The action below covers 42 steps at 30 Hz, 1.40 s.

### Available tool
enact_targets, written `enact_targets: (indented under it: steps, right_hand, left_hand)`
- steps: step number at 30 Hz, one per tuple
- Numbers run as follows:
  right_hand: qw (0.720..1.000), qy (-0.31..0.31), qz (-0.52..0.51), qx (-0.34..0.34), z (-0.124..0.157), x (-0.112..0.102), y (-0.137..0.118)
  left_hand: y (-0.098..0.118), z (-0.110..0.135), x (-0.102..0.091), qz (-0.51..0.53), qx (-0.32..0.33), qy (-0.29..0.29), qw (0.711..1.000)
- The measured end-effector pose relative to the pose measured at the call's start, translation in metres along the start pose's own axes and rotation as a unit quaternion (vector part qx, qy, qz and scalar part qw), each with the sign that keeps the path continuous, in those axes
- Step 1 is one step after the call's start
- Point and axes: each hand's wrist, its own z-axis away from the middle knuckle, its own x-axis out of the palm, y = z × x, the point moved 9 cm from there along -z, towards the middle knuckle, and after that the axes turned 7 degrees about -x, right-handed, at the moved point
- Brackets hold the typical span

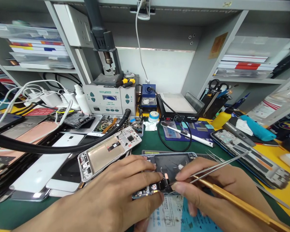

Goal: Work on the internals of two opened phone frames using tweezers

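My left hand is closed on the near end of an opened phone lying on the green mat, thumb and fingers pinching its lower circuit board. My right hand presses thumb and forefinger together on a small part at the same spot. That hand also holds metal tweezers and a thin yellow tool, both pointing away to the right.
A bare phone frame lies left of the opened phone, another to the right. Stacked phones and a thick black hose fill the left. A rework station, heating plate and tool holder stand behind.
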Motion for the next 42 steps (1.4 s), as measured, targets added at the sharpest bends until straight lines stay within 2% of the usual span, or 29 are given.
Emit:
enact_targets:
  steps: [5, 9, 15, 18, 20, 28, 35, 42]
  right_hand:
    - [0.999, 0.020, 0.023, -0.020, -0.008, 0.000, -0.012]
    - [0.999, 0.019, 0.032, -0.022, -0.002, -0.004, -0.007]
    - [0.999, -0.039, -0.010, -0.033, 0.007, -0.001, 0.004]
    - [0.998, -0.055, -0.025, -0.020, 0.007, 0.002, 0.007]
    - [0.998, -0.058, -0.024, -0.020, 0.006, 0.004, 0.007]
    - [0.998, -0.031, -0.006, -0.046, 0.006, -0.001, -0.001]
    - [0.996, 0.026, 0.069, -0.047, -0.003, -0.006, -0.012]
    - [0.996, 0.022, 0.068, -0.056, -0.003, -0.008, -0.011]
  left_hand:
    - [0.003, 0.005, -0.010, 0.003, 0.060, 0.032, 0.998]
    - [0.004, 0.005, -0.010, 0.007, 0.065, 0.033, 0.997]
    - [-0.002, 0.005, -0.008, 0.024, -0.004, 0.017, 1.000]
    - [0.004, 0.006, -0.009, 0.022, 0.055, 0.017, 0.998]
    - [0.004, 0.006, -0.009, 0.020, 0.069, 0.021, 0.997]
    - [0.003, 0.007, -0.006, 0.009, 0.062, 0.023, 0.998]
    - [0.002, 0.008, -0.008, 0.012, 0.058, 0.010, 0.998]
    - [0.001, 0.010, -0.007, 0.010, 0.057, 0.011, 0.998]
